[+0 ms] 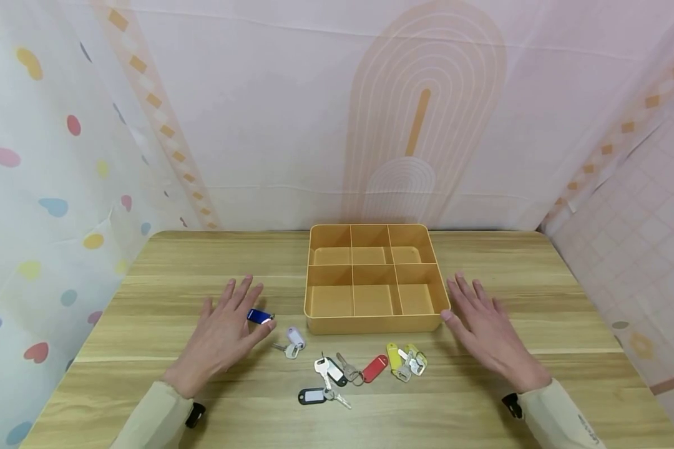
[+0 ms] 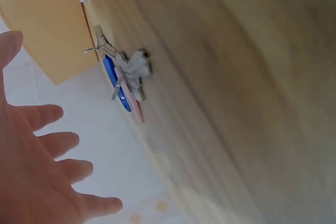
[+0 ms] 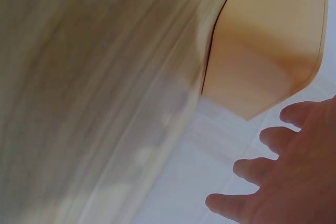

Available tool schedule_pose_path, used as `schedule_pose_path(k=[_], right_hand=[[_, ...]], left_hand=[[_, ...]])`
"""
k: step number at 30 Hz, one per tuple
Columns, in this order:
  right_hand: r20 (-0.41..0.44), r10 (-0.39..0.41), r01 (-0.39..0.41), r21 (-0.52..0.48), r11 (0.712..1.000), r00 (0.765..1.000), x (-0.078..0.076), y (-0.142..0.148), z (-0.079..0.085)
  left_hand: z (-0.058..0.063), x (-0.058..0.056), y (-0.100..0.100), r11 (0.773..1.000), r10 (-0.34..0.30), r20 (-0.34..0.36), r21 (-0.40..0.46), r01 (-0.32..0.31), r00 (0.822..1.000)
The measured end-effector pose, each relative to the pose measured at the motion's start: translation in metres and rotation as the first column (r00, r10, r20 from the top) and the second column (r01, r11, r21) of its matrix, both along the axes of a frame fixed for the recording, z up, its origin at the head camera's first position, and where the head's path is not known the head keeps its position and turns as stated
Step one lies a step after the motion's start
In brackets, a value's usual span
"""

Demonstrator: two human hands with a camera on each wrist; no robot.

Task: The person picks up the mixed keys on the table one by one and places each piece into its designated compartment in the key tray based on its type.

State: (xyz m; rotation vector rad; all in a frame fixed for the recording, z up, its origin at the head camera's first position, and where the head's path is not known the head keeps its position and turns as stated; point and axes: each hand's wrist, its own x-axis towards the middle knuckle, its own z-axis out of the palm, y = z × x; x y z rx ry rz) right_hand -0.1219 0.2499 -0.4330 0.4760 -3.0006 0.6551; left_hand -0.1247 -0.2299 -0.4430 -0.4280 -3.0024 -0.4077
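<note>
My left hand (image 1: 224, 330) is spread flat above the table with straight fingers, holding nothing. Beside its thumb lies a blue key tag (image 1: 258, 316), partly covered by the hand in the head view. From the left wrist, a pink key tag (image 2: 135, 106) and some keys (image 2: 137, 69) show against the blue one. My right hand (image 1: 488, 330), fingers also extended and grasping nothing, hovers by the right side of a tan six-compartment box (image 1: 376, 325). Its thumb overlaps the box's front right corner in the head view.
In front of the box lie keys with a lilac tag (image 1: 295, 337), two black-framed tags (image 1: 311, 396), a red tag (image 1: 376, 368) and yellow tags (image 1: 394, 358). The box stands near the back edge of the wooden table (image 1: 455, 418), before a patterned curtain (image 1: 269, 125).
</note>
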Motion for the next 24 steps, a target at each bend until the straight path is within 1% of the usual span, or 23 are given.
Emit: schedule_pose_path(k=[6, 12, 15, 19, 21, 24], right_hand=[[0.000, 0.008, -0.008, -0.020, 1.000, 1.000, 0.001, -0.005, -0.003], [-0.006, 0.012, -0.013, -0.042, 0.999, 1.000, 0.002, -0.008, -0.005], [-0.009, 0.016, -0.016, -0.051, 0.999, 1.000, 0.002, -0.008, -0.006], [-0.007, 0.018, -0.018, -0.058, 0.998, 1.000, 0.002, -0.009, -0.006], [-0.008, 0.020, -0.020, -0.062, 0.998, 1.000, 0.002, -0.009, -0.005], [-0.006, 0.021, -0.021, -0.068, 0.997, 1.000, 0.003, -0.010, -0.005]], left_hand=[[-0.003, -0.005, 0.001, 0.998, -0.068, -0.046, -0.021, 0.067, 0.997], [-0.004, -0.011, 0.005, 0.993, -0.118, -0.070, 0.005, 0.118, 0.991], [-0.006, -0.014, 0.006, 0.989, -0.132, -0.084, 0.056, 0.137, 0.988], [-0.009, -0.017, 0.007, 0.975, -0.139, -0.086, 0.165, 0.152, 0.987], [-0.010, -0.019, 0.007, 0.964, -0.139, -0.067, 0.219, 0.150, 0.988], [-0.012, -0.021, 0.006, 0.951, -0.128, -0.020, 0.281, 0.129, 0.992]])
